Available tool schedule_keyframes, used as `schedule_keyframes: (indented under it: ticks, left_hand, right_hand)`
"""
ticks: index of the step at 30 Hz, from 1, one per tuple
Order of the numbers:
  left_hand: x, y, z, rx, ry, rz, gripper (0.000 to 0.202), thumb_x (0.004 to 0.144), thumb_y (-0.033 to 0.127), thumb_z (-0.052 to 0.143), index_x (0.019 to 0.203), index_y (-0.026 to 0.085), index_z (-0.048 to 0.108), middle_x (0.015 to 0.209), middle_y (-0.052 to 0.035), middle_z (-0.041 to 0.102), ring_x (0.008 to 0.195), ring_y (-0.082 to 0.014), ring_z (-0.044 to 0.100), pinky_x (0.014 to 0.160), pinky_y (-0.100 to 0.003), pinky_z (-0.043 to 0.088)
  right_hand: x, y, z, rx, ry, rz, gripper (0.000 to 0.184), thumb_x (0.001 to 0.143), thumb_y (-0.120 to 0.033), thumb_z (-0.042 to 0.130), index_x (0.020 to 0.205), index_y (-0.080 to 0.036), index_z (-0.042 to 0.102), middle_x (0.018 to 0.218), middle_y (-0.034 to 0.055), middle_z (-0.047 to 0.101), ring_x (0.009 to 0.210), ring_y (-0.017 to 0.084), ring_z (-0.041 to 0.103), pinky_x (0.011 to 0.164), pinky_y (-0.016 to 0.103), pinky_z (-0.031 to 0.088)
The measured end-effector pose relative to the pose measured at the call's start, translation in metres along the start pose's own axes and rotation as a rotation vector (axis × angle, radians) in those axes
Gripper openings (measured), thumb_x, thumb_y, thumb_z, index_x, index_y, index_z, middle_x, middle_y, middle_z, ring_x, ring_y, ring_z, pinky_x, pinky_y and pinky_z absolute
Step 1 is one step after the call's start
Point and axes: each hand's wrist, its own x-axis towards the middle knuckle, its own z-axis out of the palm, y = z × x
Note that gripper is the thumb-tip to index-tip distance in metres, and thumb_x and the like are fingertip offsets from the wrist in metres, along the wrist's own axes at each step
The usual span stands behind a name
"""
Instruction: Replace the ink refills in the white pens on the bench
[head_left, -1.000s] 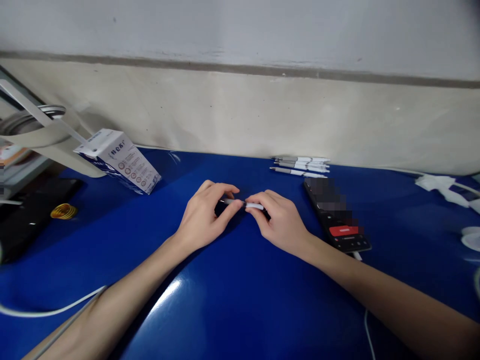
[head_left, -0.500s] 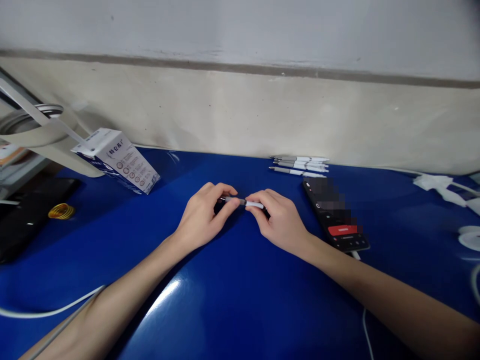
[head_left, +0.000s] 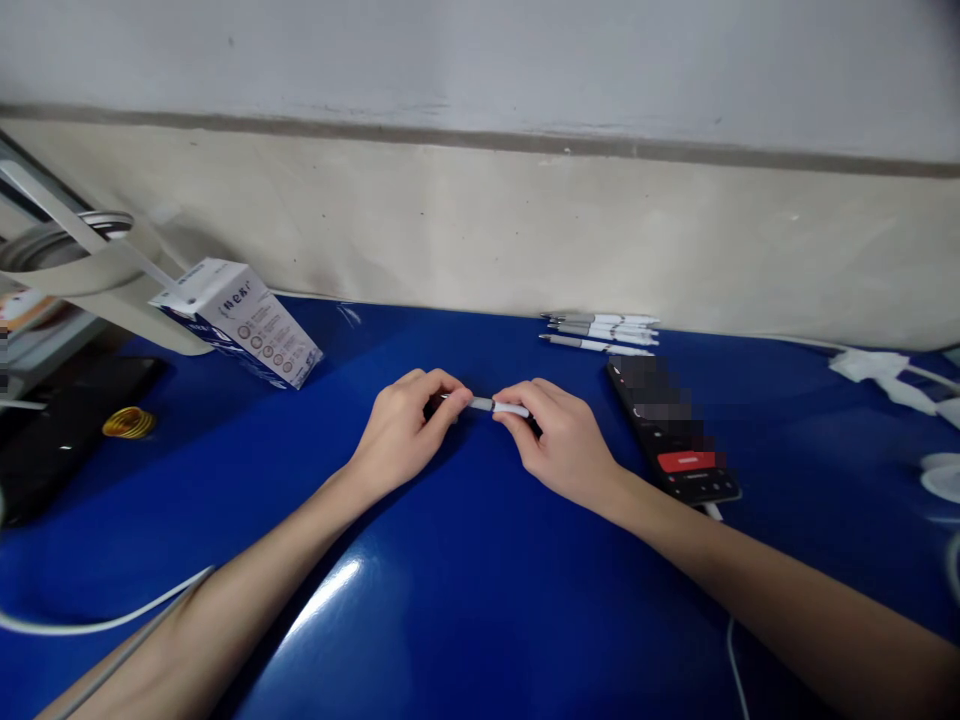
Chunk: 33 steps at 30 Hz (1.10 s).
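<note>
A white pen with a grey grip [head_left: 482, 404] is held level between my two hands, above the blue tabletop [head_left: 450, 600]. My left hand [head_left: 411, 425] pinches its tip end between thumb and fingers, and those fingers hide most of the tip. On the white barrel end, the thumb and forefinger of my right hand [head_left: 559, 432] are closed. Beyond my right hand, several similar white pens [head_left: 600, 328] lie side by side near the wall, their tips to the left.
Right of my right hand lies a phone [head_left: 671, 430] with a cable at its lower end. A drink carton [head_left: 259, 325] with a straw leans at the left, near a yellow coil [head_left: 130, 423] and a black object [head_left: 67, 440]. White cables [head_left: 877, 370] run along the right.
My left fingers have slid a little left along the pen toward its tip, so more of the grey grip shows. My right hand keeps its hold, nearly still.
</note>
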Motion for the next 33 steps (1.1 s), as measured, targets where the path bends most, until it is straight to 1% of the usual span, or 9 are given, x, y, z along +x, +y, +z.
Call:
schedule_keyframes:
  ticks: [2, 7, 10, 13, 16, 21, 26, 30, 33]
  left_hand:
    - [0.0002, -0.0011, -0.0006, -0.012, -0.014, 0.023, 0.018, 0.094, 0.034, 0.051, 0.09, 0.022, 0.063, 0.078, 0.0004, 0.061, 0.073, -0.014, 0.055, 0.062, -0.026, 0.04]
    - [0.0006, -0.0013, -0.0014, -0.053, -0.005, 0.165, 0.007, 0.09, 0.026, 0.056, 0.093, 0.021, 0.059, 0.091, -0.0012, 0.063, 0.086, -0.0159, 0.055, 0.076, -0.029, 0.043]
    - [0.0007, -0.0011, 0.0003, -0.047, 0.026, 0.08, 0.016, 0.089, 0.034, 0.058, 0.098, 0.021, 0.06, 0.093, -0.0013, 0.063, 0.086, -0.0161, 0.056, 0.075, -0.03, 0.043]
    - [0.0005, -0.0013, 0.0012, -0.023, 0.03, -0.029, 0.023, 0.092, 0.041, 0.053, 0.089, 0.022, 0.064, 0.081, -0.0008, 0.062, 0.075, -0.0149, 0.056, 0.064, -0.028, 0.042]
    - [0.0001, -0.0012, 0.0, -0.033, 0.019, 0.006, 0.02, 0.092, 0.038, 0.053, 0.088, 0.022, 0.065, 0.079, -0.0011, 0.062, 0.074, -0.0152, 0.056, 0.059, -0.026, 0.04]
    - [0.0001, -0.0018, -0.0007, -0.073, 0.069, 0.071, 0.015, 0.087, 0.033, 0.061, 0.097, 0.023, 0.062, 0.092, -0.0015, 0.064, 0.087, -0.0168, 0.056, 0.072, -0.029, 0.044]
    - [0.0014, -0.0021, 0.0009, -0.098, 0.061, 0.029, 0.047, 0.08, 0.039, 0.069, 0.119, 0.023, 0.05, 0.096, -0.003, 0.062, 0.086, -0.0172, 0.057, 0.078, -0.032, 0.045]
    - [0.0013, -0.0022, 0.0023, -0.08, 0.039, 0.026, 0.043, 0.083, 0.04, 0.066, 0.118, 0.022, 0.05, 0.095, -0.0027, 0.061, 0.087, -0.0169, 0.056, 0.079, -0.032, 0.045]
    - [0.0005, -0.0023, 0.0028, -0.084, 0.018, 0.031, 0.039, 0.085, 0.04, 0.064, 0.117, 0.022, 0.05, 0.096, -0.0024, 0.062, 0.088, -0.017, 0.056, 0.081, -0.033, 0.044]
  right_hand:
    - [0.0001, -0.0002, -0.0002, -0.004, -0.001, 0.001, 0.009, 0.093, -0.018, 0.049, 0.093, -0.02, 0.058, 0.085, 0.0024, 0.065, 0.076, 0.016, 0.057, 0.069, 0.029, 0.043]
    - [0.0004, -0.0008, -0.0006, 0.004, -0.002, 0.028, 0.009, 0.093, -0.018, 0.049, 0.094, -0.02, 0.058, 0.085, 0.0023, 0.065, 0.077, 0.015, 0.057, 0.069, 0.029, 0.043]
    - [0.0001, -0.0005, -0.0003, 0.008, -0.001, 0.023, 0.009, 0.093, -0.018, 0.049, 0.094, -0.02, 0.058, 0.085, 0.0024, 0.065, 0.077, 0.016, 0.057, 0.069, 0.029, 0.043]
    - [-0.0002, -0.0002, -0.0001, 0.006, 0.002, 0.014, 0.009, 0.093, -0.018, 0.049, 0.093, -0.02, 0.058, 0.084, 0.0023, 0.065, 0.076, 0.016, 0.057, 0.069, 0.029, 0.043]
    - [0.0001, -0.0006, -0.0005, 0.003, -0.007, 0.013, 0.009, 0.092, -0.018, 0.049, 0.092, -0.02, 0.057, 0.084, 0.0023, 0.064, 0.076, 0.016, 0.057, 0.069, 0.029, 0.043]
    - [0.0023, -0.0003, -0.0012, 0.058, 0.005, 0.035, 0.01, 0.093, -0.018, 0.048, 0.096, -0.021, 0.057, 0.088, 0.003, 0.065, 0.08, 0.016, 0.059, 0.072, 0.03, 0.045]
    - [0.0033, 0.0006, -0.0039, 0.178, 0.059, 0.071, 0.01, 0.091, -0.018, 0.049, 0.1, -0.022, 0.053, 0.091, 0.003, 0.066, 0.077, 0.015, 0.062, 0.068, 0.028, 0.047]
    - [0.0035, -0.003, -0.0067, 0.336, 0.045, 0.116, 0.006, 0.093, -0.019, 0.047, 0.099, -0.021, 0.048, 0.08, -0.0004, 0.064, 0.064, 0.011, 0.058, 0.059, 0.024, 0.043]
    - [0.0045, -0.0039, -0.0066, 0.442, 0.044, 0.169, 0.007, 0.095, -0.026, 0.045, 0.1, -0.021, 0.047, 0.079, -0.0008, 0.062, 0.064, 0.011, 0.057, 0.06, 0.025, 0.043]
